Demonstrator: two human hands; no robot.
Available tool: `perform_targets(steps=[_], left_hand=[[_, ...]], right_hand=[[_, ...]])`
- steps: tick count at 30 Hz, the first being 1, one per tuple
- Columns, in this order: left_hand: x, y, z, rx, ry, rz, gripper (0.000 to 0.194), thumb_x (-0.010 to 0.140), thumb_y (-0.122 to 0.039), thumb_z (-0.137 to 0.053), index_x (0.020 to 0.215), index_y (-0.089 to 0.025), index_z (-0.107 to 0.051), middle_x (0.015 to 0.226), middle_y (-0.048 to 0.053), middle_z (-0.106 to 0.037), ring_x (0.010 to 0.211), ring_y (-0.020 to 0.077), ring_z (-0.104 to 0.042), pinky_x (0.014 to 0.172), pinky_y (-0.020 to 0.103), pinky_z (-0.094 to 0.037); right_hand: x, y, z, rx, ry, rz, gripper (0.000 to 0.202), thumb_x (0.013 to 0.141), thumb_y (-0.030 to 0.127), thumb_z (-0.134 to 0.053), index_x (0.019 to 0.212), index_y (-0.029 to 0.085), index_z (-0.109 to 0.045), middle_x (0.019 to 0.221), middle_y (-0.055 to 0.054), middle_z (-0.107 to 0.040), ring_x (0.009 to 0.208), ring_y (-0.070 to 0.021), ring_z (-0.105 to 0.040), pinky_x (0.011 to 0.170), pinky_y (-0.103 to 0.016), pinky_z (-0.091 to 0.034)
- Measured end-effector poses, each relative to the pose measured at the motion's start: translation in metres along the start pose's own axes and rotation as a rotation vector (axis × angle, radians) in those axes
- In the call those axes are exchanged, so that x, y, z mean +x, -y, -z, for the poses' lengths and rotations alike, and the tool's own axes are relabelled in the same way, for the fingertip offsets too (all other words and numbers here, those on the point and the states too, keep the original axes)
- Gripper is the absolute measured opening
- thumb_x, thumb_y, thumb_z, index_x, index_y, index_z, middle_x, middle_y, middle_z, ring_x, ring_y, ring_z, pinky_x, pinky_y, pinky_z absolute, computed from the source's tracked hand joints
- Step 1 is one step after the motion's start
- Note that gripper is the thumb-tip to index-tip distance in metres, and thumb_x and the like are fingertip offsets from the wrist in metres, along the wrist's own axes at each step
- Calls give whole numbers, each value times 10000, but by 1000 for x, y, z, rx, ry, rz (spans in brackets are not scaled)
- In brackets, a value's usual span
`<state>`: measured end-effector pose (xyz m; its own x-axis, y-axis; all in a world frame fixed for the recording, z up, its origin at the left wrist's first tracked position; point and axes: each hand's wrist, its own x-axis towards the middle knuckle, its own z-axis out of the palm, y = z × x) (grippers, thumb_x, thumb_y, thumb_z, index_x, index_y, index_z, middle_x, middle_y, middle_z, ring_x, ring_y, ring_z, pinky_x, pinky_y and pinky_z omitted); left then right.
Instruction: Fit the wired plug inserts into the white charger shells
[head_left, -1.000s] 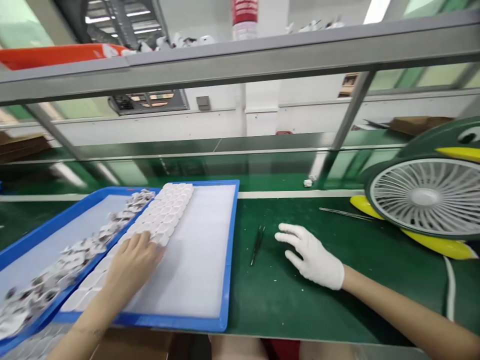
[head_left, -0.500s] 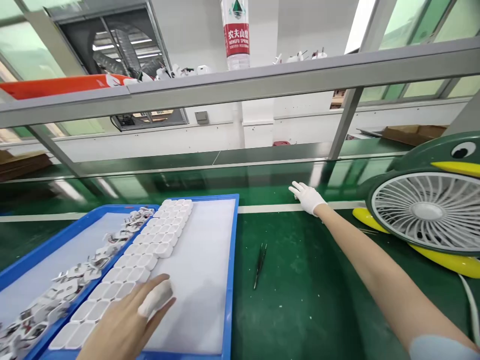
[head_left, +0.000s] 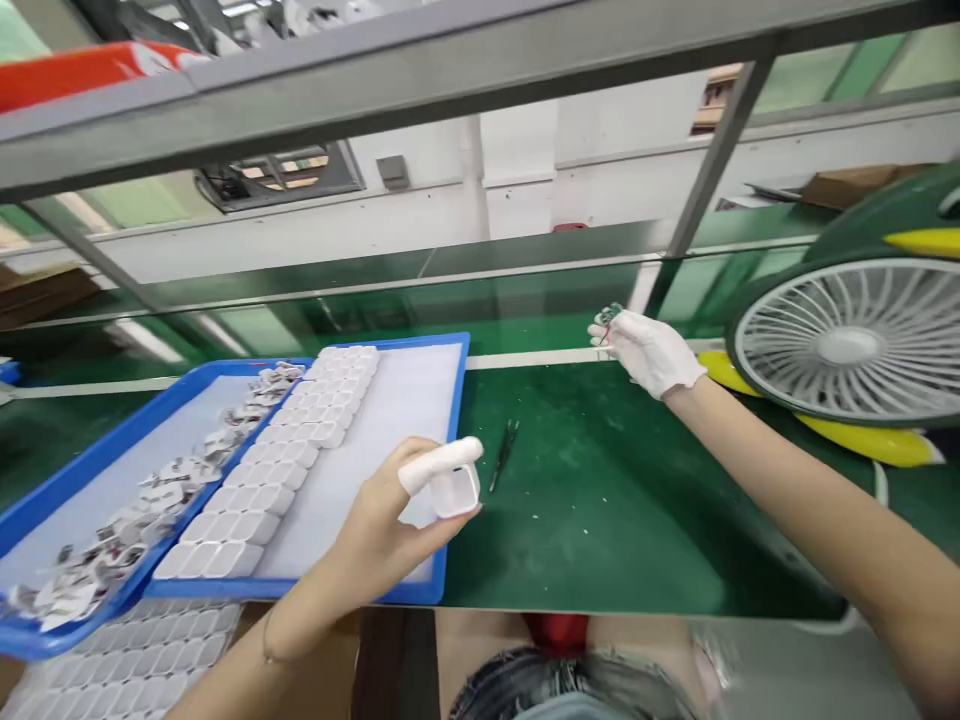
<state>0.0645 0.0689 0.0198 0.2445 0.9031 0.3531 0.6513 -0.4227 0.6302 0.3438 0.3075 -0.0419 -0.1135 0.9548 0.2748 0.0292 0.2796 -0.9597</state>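
Stretching across your workspace, the green tabletop (head_left: 637, 520) carries a blue left tray (head_left: 180, 425), with jumbled small parts (head_left: 172, 490) along its right side. Beside it, a blue right tray (head_left: 460, 395) holds neat rows of white cases (head_left: 300, 430). A green-and-yellow fan (head_left: 851, 345) stands at the far right.

Your left hand (head_left: 379, 525), one finger wrapped in white, is raised over the right tray's near right corner. Your white-gloved right hand (head_left: 652, 352) reaches toward the back of the tabletop. Dark tweezers (head_left: 505, 455) lie between the hands, touched by neither.

Your left fingers grip a single white case (head_left: 454, 492), its hollow turned partly toward you. Your right fingers pinch a small green circuit board (head_left: 611, 313), with what look like thin wires.

The step in hand appears to be picking up one case and one board. The next move seems to call for a steady case, an unblocked hollow and wires free of snags.
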Motion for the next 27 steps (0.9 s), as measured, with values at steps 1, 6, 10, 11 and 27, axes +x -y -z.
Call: perform_targets(steps=[1,6,10,11,27], left_hand=[[9,-2,-9,-175,28,70,464,847,-216,-650,1293,-291,-545,1068,47,-659,846,152,-609,774,288,-508],[51,-3,-59,-1012,36,433,458,878,-420,-590,1276,-197,-548,980,72,-625,719,127,-526,553,246,-460],[64,12,-88,-1041,20,511,519,797,-324,-715,1245,-207,-481,806,-18,-551,608,69,-447,522,204,-374],[64,18,-91,-996,6,524,499,789,-305,-724,1207,-213,-467,813,-28,-552,586,59,-446,529,208,-369],[46,66,-92,-251,155,338,324,823,-342,-680,1061,-212,-502,1066,56,-657,980,209,-641,845,349,-513]], right_hand=[[-14,9,1,55,6,-13,368,789,533,-595,963,210,-575,966,-51,-627,853,-182,-630,699,-325,-534],[-72,32,-20,754,46,-275,297,704,313,-782,881,209,-568,891,11,-637,596,-61,-537,523,-181,-456],[-94,12,-50,870,-36,-467,330,748,454,-746,805,190,-557,756,5,-641,513,-52,-494,503,-189,-461],[-98,6,-56,860,-38,-488,339,736,456,-758,796,186,-563,723,5,-636,513,-58,-500,519,-201,-475],[-131,-8,-54,-96,228,152,438,801,137,-651,1210,284,-595,993,-10,-707,802,-144,-659,707,-289,-543]])
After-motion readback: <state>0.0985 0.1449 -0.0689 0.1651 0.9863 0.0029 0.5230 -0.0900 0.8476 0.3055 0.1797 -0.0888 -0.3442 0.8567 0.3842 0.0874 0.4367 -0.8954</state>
